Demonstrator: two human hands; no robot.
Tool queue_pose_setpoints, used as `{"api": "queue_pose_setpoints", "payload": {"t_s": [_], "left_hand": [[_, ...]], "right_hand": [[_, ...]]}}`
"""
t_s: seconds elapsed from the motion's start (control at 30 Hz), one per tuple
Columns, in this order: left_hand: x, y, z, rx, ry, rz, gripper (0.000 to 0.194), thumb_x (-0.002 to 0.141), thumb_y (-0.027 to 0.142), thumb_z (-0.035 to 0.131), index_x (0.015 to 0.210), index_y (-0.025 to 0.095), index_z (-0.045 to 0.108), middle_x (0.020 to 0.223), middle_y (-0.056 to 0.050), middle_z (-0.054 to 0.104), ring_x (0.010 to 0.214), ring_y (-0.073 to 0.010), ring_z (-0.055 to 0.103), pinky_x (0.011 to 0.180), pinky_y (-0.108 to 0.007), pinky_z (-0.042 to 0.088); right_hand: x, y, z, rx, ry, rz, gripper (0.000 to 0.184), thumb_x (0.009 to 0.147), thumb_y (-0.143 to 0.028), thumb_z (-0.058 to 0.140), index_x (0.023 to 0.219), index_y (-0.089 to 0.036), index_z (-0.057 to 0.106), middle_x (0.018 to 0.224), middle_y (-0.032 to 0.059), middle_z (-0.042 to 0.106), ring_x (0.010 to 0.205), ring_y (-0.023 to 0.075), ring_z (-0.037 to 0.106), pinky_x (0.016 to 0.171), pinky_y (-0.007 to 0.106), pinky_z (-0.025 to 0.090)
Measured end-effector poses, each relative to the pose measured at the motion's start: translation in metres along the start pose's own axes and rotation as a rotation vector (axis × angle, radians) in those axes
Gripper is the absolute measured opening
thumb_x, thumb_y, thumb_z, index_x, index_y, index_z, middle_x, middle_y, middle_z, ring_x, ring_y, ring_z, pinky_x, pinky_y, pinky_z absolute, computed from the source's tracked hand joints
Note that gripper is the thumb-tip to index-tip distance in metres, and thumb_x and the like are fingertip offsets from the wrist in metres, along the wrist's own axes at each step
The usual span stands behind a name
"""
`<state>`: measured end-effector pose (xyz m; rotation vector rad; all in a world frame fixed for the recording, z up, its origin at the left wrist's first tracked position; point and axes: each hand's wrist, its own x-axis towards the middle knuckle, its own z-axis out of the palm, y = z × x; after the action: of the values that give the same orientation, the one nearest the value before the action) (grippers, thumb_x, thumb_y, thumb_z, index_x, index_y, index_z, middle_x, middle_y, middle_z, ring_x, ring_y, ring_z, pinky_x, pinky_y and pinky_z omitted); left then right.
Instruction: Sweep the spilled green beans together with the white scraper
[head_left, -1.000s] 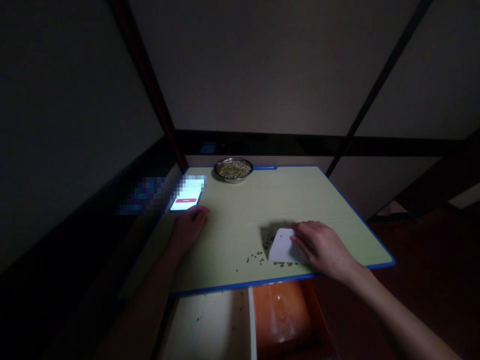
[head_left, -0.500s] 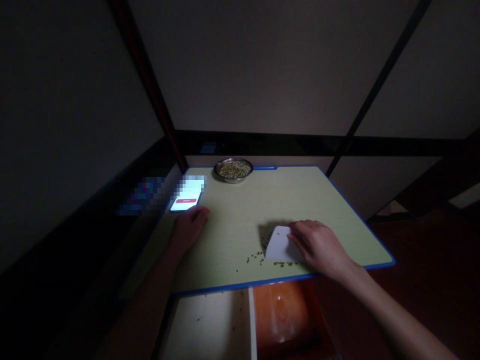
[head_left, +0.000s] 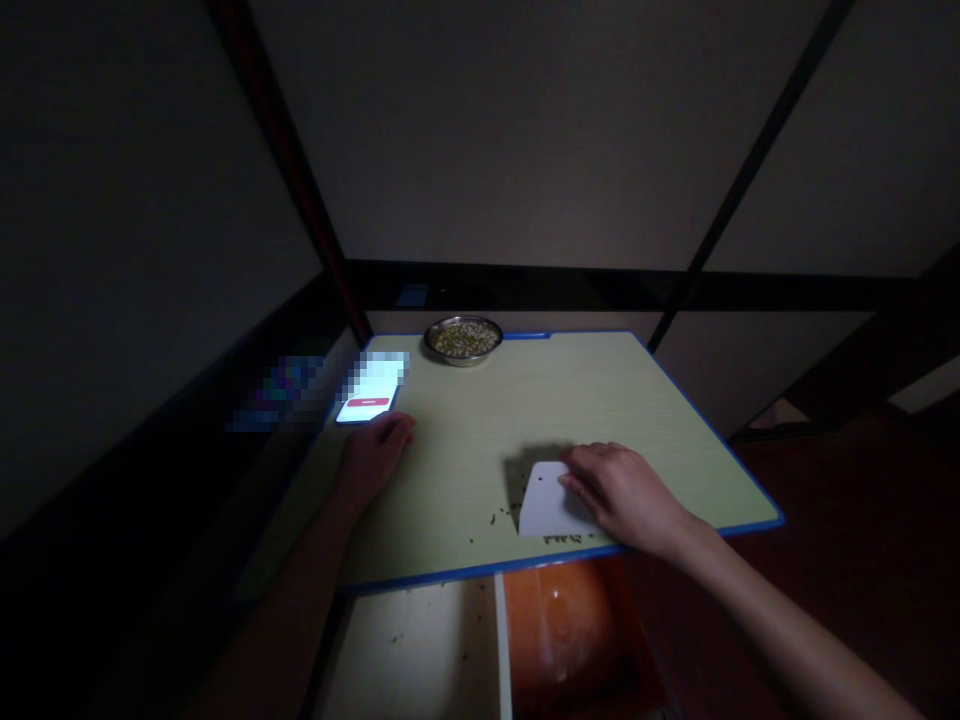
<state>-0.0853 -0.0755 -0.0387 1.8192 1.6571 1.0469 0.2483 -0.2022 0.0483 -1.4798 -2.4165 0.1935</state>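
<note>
Right hand (head_left: 626,495) grips white scraper (head_left: 551,505); left hand (head_left: 375,455) loosely curled

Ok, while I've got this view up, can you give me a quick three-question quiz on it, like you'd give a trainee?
1. Fill the gap: the bowl stands near the ____ edge of the table, as seen by the wearer.
2. True or false: the right hand holds the white card.
3. Which is nearest the left hand?
a) the bowl
b) the white card
c) the phone

Key: 1. far; 2. true; 3. c
</note>
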Motion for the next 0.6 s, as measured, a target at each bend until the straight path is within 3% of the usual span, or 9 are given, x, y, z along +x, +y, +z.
{"api": "queue_pose_setpoints", "payload": {"t_s": [0.6], "left_hand": [[0.0009, -0.002, 0.0005, -0.011, 0.008, -0.002, 0.029, 0.079, 0.044, 0.048, 0.084, 0.021, 0.065, 0.069, 0.001, 0.066, 0.064, -0.0169, 0.058, 0.058, -0.026, 0.042]], "right_hand": [[0.0069, 0.0054, -0.0025, 0.172, -0.169, 0.022, 0.016, 0.089, -0.028, 0.045, 0.088, -0.022, 0.061, 0.081, 0.0014, 0.068, 0.07, 0.0148, 0.057, 0.064, 0.027, 0.036]]}}
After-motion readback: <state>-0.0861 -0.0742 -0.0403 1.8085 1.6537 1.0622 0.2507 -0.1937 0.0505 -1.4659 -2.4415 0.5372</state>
